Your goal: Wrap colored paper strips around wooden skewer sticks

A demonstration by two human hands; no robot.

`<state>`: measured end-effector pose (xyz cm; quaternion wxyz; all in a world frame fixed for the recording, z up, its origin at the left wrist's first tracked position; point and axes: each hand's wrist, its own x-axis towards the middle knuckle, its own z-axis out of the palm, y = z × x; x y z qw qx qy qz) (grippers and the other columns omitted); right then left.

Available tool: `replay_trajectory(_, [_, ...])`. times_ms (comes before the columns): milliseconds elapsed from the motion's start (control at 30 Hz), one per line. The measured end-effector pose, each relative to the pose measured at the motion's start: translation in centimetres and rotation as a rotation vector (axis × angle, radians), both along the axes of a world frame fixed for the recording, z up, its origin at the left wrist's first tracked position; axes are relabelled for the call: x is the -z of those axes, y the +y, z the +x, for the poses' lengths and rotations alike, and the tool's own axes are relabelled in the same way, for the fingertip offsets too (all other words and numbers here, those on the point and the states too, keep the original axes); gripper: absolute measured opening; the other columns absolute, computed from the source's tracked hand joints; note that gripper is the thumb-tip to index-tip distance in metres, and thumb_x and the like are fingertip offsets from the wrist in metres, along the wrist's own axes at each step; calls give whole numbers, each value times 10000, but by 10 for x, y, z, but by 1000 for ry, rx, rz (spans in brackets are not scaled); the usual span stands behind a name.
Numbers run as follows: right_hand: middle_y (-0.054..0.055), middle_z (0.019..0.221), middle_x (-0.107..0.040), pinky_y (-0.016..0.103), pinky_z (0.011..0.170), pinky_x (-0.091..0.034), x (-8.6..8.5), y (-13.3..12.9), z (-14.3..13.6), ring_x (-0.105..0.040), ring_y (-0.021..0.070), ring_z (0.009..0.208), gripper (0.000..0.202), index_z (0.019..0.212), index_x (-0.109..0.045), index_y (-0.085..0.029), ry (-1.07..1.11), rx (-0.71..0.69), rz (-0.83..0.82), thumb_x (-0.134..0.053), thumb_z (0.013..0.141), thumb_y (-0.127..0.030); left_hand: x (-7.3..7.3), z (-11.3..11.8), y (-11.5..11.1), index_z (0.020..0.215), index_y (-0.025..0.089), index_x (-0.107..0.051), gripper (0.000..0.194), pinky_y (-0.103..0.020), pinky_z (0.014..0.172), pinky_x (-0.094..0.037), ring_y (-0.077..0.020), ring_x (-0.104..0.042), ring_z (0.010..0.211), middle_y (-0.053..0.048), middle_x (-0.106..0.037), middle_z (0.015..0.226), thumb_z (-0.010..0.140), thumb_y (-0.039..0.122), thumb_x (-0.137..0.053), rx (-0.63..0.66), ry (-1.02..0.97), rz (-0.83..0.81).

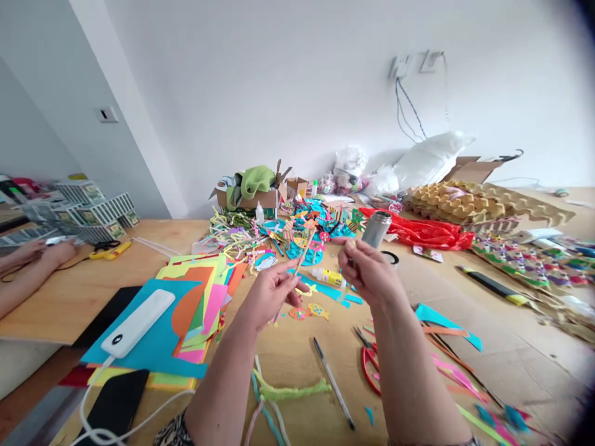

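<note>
My left hand (268, 292) is raised over the wooden table (69, 297) and pinches a thin stick (303, 254) that points up and away, with a small coloured paper piece at its tip. My right hand (367, 267) is raised beside it, fingers closed on something small that I cannot make out. Below the hands lie a glue bottle (328, 277) and small paper fish cut-outs (308, 311). A pen (333, 382), red scissors (369, 362) and green pipe cleaners (292, 391) lie nearer to me.
A stack of coloured paper (195, 297) with a white power bank (138, 323) lies at the left. Another person's hands (37, 254) rest at the far left. A metal flask (375, 228), red plastic bag (427, 233), egg cartons (469, 201) and paper scraps crowd the back.
</note>
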<state>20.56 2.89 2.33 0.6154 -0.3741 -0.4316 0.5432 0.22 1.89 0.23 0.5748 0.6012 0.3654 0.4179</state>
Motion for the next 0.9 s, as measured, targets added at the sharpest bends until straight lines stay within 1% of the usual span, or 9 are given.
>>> replay_trajectory(100, [-79,535,-397,181,363,-68,12,7,-9,-168,24,379,323,917,-613,-172,21,-115,-109,-655,776,-460,4,1,6,1255,169,-562,500,-300,572,-526,-95,-600,518,-108,-672,994,794,348,-632,123,-81,-146])
replay_trajectory(167, [-77,543,-402,185,370,-65,15,9,-11,-166,19,386,340,899,-611,-162,43,-148,-116,-662,771,-472,7,1,9,1194,158,-600,449,-297,576,-533,-94,-602,564,-114,-648,1045,783,334,-643,169,-93,-167])
replay_trajectory(333, [-70,567,-414,191,369,-86,12,7,-12,-210,22,397,357,845,-599,-158,10,-138,-101,-674,750,-493,10,7,11,1138,118,-614,428,-248,484,-502,-121,-579,646,-124,-636,1008,757,311,-653,207,9,-199])
replay_trajectory(433, [-79,534,-389,196,363,-106,14,6,-20,-216,22,381,377,792,-586,-153,-88,-140,-99,-657,752,-521,9,14,10,1188,114,-575,496,-253,505,-494,-112,-576,612,-103,-643,953,751,334,-659,146,6,-183])
replay_trajectory(533, [-80,523,-379,196,362,-109,18,5,-30,-215,28,385,395,806,-590,-144,-153,-223,-98,-648,758,-531,10,17,11,1214,118,-556,531,-191,443,-384,-59,-492,500,-64,-654,845,753,359,-666,34,-61,-137])
replay_trajectory(633, [-67,593,-426,179,376,-93,19,7,-33,-205,34,415,396,989,-574,-172,-23,-259,-125,-617,796,-515,12,13,14,1155,108,-584,486,-167,414,-285,-24,-404,438,-53,-669,786,745,352,-678,-88,-114,-134])
replay_trajectory(733, [-39,641,-481,174,372,-56,16,10,-28,-211,48,421,439,1106,-520,-199,167,-340,-214,-502,850,-555,12,6,16,1110,106,-602,427,-166,413,-258,-28,-411,448,-69,-687,801,753,331,-670,-144,-133,-119])
replay_trajectory(800, [-23,641,-497,174,367,-43,15,11,-24,-219,57,418,486,1130,-506,-197,220,-408,-249,-438,862,-596,10,3,15,1129,109,-608,423,-170,413,-255,-34,-423,457,-77,-694,809,770,328,-655,-97,-111,-109])
replay_trajectory(900, [-24,640,-492,168,363,-39,14,10,-23,-208,56,411,543,1172,-495,-205,220,-434,-265,-412,856,-638,5,2,10,1236,130,-575,490,-180,424,-269,-42,-441,463,-81,-699,808,788,316,-645,66,-37,-140])
